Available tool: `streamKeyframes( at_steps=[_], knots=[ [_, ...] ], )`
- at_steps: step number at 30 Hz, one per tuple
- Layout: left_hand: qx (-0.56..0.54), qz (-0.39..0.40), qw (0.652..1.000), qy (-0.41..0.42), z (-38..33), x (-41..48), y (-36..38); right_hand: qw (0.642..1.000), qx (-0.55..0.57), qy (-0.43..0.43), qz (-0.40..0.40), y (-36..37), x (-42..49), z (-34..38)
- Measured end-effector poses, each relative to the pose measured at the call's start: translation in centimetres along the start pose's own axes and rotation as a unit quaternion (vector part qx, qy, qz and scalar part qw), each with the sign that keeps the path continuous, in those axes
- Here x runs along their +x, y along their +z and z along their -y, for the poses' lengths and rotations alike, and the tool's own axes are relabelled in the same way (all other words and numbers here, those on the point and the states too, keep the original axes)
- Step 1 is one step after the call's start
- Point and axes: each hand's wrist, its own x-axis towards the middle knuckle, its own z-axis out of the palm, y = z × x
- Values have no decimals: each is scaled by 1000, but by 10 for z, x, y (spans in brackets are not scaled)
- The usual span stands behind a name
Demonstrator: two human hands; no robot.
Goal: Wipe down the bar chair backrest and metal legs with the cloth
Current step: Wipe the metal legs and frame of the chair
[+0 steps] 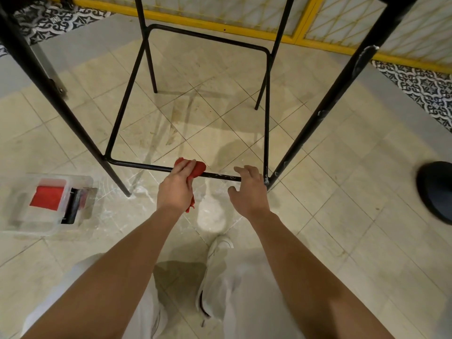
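Note:
The bar chair's black metal frame fills the view from above. Its near footrest bar (141, 165) runs left to right between the two front legs, one on the left (61, 106) and one on the right (325, 113). My left hand (175, 187) presses a red cloth (199, 168) onto the middle of that bar. My right hand (248, 189) hovers just right of it, fingers spread over the bar's scuffed right end (223, 176), holding nothing. The backrest is out of view.
A clear plastic box (49, 204) with a red cloth and dark items sits on the tiled floor at the left. A black round base (437, 192) stands at the right edge. A yellow-framed partition (244, 23) runs behind the chair. My white shoe (220, 245) is below.

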Motion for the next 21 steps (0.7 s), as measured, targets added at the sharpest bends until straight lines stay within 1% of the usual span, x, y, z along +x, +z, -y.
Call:
streamKeyframes(
  at_steps=[3,4,7,11,14,16,19,21],
  knots=[
    [-2,-25,998,-57,-17,-3,12,1000,4,6,5,-4,-1,-4],
    [-3,-26,998,-63,-23,-4,16,1000,8,7,3,-5,0,-5],
    [-9,0,1000,-13,-38,-6,25,1000,15,6,-5,-7,0,-7],
    [-22,34,997,62,-39,-10,25,1000,27,2,-3,-9,1,-7],
    [-10,49,995,88,-28,-9,17,999,43,-16,-1,-13,-1,-10],
    [-6,27,998,57,-21,-7,11,998,49,-32,-5,-17,-3,-12],
    [-10,-23,999,-27,-26,-9,11,998,53,-40,-8,-25,-7,-19],
    [-14,-37,996,-77,-38,-10,16,997,65,-36,2,-30,-11,-23]
  ],
)
